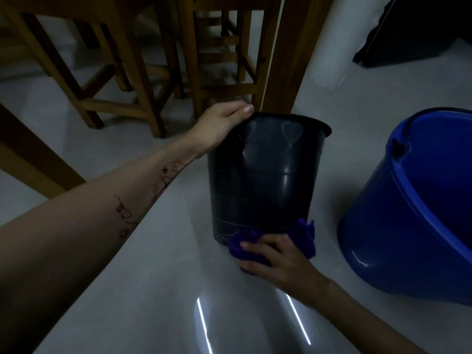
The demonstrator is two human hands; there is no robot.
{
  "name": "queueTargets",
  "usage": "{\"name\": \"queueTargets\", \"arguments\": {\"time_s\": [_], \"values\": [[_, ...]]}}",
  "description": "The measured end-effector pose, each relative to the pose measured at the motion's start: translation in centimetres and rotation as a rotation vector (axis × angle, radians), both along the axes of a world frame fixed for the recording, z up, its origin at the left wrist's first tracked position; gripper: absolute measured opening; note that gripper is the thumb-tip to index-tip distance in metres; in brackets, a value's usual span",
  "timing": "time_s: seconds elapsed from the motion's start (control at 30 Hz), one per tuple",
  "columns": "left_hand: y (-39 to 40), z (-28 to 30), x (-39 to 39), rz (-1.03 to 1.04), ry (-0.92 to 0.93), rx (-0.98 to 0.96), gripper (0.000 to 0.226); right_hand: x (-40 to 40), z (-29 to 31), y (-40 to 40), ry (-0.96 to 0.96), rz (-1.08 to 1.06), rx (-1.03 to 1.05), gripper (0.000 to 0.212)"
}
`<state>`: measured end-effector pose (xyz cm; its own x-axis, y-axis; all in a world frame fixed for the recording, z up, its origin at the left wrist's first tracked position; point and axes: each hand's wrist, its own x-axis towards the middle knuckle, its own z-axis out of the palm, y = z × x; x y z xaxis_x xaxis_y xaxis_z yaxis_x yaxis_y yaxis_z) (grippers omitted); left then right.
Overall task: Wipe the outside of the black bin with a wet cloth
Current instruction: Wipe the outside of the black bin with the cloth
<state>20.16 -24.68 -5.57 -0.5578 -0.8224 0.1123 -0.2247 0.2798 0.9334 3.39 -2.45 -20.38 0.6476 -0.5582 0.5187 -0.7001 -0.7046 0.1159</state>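
Two bare forearms, no sleeves, no watch, no rings to be seen. Along the inner left forearm (143, 200), a trailing red drawing: curling vine lines, a small star near the wrist, a butterfly shape further up, dots scattered between. Left hand (219, 126) with short, pale, glossy nails. Right hand (278, 259) and right forearm (357, 312) unmarked, in dim light

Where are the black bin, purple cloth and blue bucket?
black bin (263, 175): head view, front wall.
purple cloth (304, 233): head view, bunched right end.
blue bucket (378, 226): head view, outer wall.
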Motion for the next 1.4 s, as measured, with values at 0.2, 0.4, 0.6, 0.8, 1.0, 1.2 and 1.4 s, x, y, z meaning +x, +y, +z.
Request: {"name": "queueTargets", "arguments": {"time_s": [0.2, 0.4, 0.6, 0.8, 1.0, 1.2, 1.4], "values": [[-0.4, -0.1, -0.2, -0.008, -0.008, -0.017, 0.023, -4.3, 5.3, -3.2, -0.150, -0.337, -0.219, 0.021], [-0.3, 0.8, -1.3, -0.063, -0.004, 0.044, 0.030, -2.8, 9.0, -10.9, -0.389, -0.469, -0.189, 0.029], [-0.3, 0.9, -1.1, -0.010, 0.020, 0.087, 0.025, 1.1, 6.7, -8.1, -0.087, -0.180, -0.126, 0.021], [0.2, 1.4, -1.1, -0.044, -0.046, 0.045, 0.030, 1.8, 1.3, -2.5, 0.003, -0.026, -0.004, 0.027], [0.2, 1.4, -0.4, -0.083, -0.126, -0.012, 0.019, 0.7, 0.5, 0.1, -0.024, -0.038, 0.056, 0.016], [0.8, 1.7, 0.0, -0.093, -0.198, -0.130, 0.018, -0.2, 2.3, 0.9, -0.048, -0.092, 0.134, 0.032], [3.6, 1.6, 1.1, -0.038, -0.266, -0.269, 0.016, -1.6, 4.8, 1.2, -0.098, -0.152, 0.142, 0.023]]}}
